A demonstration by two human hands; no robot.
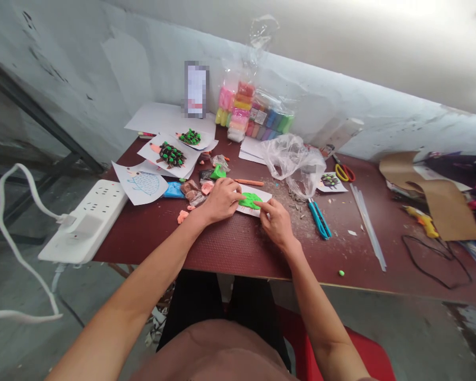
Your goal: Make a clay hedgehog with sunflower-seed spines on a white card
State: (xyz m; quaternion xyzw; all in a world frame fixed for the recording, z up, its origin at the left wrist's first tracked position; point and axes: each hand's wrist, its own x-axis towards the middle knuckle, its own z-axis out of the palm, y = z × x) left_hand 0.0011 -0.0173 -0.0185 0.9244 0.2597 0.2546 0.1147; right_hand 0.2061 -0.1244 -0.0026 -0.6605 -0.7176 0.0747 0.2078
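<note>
A patch of bright green modelling clay [249, 200] is spread over a small white paper card [265, 195] near the middle of the table. My left hand [222, 200] holds the card at its left side, fingers bent, tips beside the clay. From the right, my right hand [276, 221] touches the clay's edge with an outstretched index finger; its other fingers are partly curled and nothing is held. Just behind the card lies an orange stick [249, 182]. A lump of green clay [218, 172] on its wrapping and brown clay packs [191, 190] sit beyond my left hand.
Clay hedgehog pictures [170, 154] and a hedgehog drawing [145, 182] lie left, near a power strip [89, 222]. Bagged coloured clay [241, 114] and a phone [196, 90] stand at the wall. A teal utility knife [320, 218], scissors [344, 172], glue sticks [368, 227] and a glue gun [422, 221] lie right.
</note>
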